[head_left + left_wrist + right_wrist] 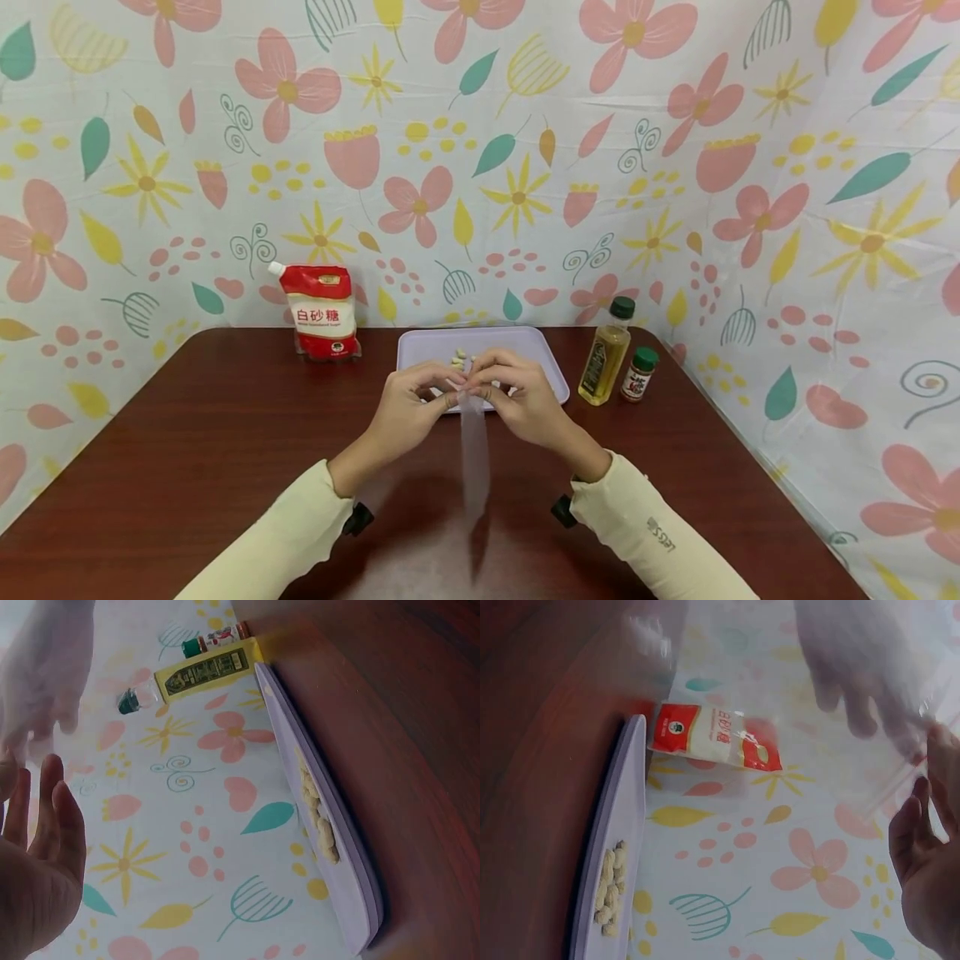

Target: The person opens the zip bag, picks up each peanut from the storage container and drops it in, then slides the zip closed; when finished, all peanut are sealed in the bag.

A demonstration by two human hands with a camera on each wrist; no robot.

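A clear plastic bag (474, 467) hangs edge-on over the table, its upper edge between both hands. My left hand (411, 404) pinches that edge from one side with thumb and fingers. Opposite it, my right hand (525, 404) pinches the same edge, and the fingertips of the two hands nearly meet. Through the bag's film (855, 761), the right wrist view shows the left hand hazily. Behind the hands lies a pale purple tray (510, 337), partly covered by them. On it sits a small heap of peanuts in their shells (610, 889).
At the back left stands a red and white sugar pouch (322, 312). An oil bottle (604, 358) and a small green-capped jar (639, 375) stand right of the tray. A flower-patterned cloth (517, 196) hangs behind the dark wooden table (225, 442).
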